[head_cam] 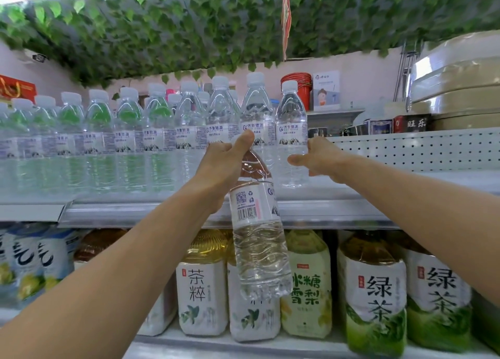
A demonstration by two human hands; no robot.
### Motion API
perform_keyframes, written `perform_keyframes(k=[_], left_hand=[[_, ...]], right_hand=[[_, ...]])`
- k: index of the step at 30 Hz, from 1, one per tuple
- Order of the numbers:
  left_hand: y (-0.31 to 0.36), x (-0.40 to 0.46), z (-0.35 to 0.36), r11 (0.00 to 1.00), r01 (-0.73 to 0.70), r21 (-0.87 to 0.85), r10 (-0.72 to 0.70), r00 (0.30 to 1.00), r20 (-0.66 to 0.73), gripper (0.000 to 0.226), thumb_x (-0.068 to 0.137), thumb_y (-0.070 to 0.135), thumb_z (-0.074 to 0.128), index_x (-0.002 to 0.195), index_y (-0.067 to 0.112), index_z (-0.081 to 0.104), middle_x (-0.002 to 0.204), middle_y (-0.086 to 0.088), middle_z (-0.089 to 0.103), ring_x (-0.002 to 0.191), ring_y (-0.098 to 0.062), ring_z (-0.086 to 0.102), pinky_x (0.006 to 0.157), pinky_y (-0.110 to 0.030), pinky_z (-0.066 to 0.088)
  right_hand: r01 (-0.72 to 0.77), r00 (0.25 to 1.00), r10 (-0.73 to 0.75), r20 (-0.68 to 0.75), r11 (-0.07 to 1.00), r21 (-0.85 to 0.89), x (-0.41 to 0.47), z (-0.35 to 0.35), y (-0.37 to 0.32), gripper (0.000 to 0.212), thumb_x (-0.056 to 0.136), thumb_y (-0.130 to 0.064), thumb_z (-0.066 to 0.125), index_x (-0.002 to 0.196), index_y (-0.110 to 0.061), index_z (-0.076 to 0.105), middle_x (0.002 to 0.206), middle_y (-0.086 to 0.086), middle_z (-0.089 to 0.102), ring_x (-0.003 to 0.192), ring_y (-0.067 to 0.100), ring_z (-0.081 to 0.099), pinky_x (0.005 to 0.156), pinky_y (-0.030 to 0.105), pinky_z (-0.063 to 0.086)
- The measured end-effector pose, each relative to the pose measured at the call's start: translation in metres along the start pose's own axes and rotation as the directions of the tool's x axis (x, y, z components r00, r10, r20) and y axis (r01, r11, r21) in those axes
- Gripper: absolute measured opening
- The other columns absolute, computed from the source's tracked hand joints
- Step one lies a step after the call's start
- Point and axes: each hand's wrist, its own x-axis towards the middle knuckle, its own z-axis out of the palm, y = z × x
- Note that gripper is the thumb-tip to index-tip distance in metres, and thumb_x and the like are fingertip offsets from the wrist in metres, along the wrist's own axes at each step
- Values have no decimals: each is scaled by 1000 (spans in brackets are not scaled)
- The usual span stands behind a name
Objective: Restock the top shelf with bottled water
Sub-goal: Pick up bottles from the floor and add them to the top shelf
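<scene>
The left hand (pixel 224 166) grips a full, heavy, slippery bottle (pixel 257 231) by its neck, and the right hand (pixel 319 157) holds the end bottle (pixel 292 142) on the shelf (pixel 162 212).

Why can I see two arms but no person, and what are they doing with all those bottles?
The camera sits on the person's head, so you see what they see: their own arms reaching out. The left hand grips a water bottle by its top, hanging below the top shelf. The right hand touches the last bottle in the row, at the row's right end. More water bottles line that shelf. Below stand tea drinks.
</scene>
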Motion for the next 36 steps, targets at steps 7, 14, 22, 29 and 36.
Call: perform_keyframes(k=[7, 14, 22, 29, 36], left_hand=[[9, -16, -4, 995, -102, 16, 102, 995, 16, 50, 99, 47, 47, 81, 5, 68, 63, 2, 72, 52, -4, 66, 57, -26, 52], [45, -15, -5, 969, -247, -9, 243, 960, -141, 54, 98, 45, 50, 96, -6, 68, 73, -4, 72, 47, 1, 59, 47, -17, 48], [64, -14, -7, 983, -175, -55, 174, 985, -17, 40, 88, 55, 62, 81, 16, 67, 88, 5, 74, 74, 1, 65, 75, -31, 46], [63, -16, -4, 970, -100, -221, 117, 991, 66, 34, 86, 40, 72, 98, 9, 67, 79, -1, 74, 78, -14, 70, 67, -32, 60], [70, -22, 11, 965, -131, -228, 140, 990, 26, 28, 100, 38, 53, 94, 11, 57, 86, -6, 67, 83, -25, 65, 84, -43, 58]], right_hand=[[307, 919, -294, -263, 952, 9, -73, 4, -26, 49, 95, -40, 60, 133, -9, 52, 117, 0, 62, 107, 15, 59, 95, 32, 47], [336, 923, -344, 174, 939, 79, -163, 28, -46, 78, 61, -73, 66, 120, -25, 48, 105, -12, 65, 90, 3, 64, 73, 20, 49], [217, 891, -385, 239, 825, 522, -166, 22, -26, 43, 82, -37, 70, 118, -16, 61, 104, 3, 74, 96, 21, 72, 90, 44, 53], [14, 855, -356, 378, 744, 668, -164, 23, -12, 85, 61, -48, 73, 122, 9, 54, 95, 13, 68, 77, 23, 68, 67, 33, 57], [197, 980, -188, -59, 934, 299, -180, 43, -30, 72, 67, -40, 87, 121, -28, 40, 103, -8, 66, 87, 7, 68, 82, 28, 55]])
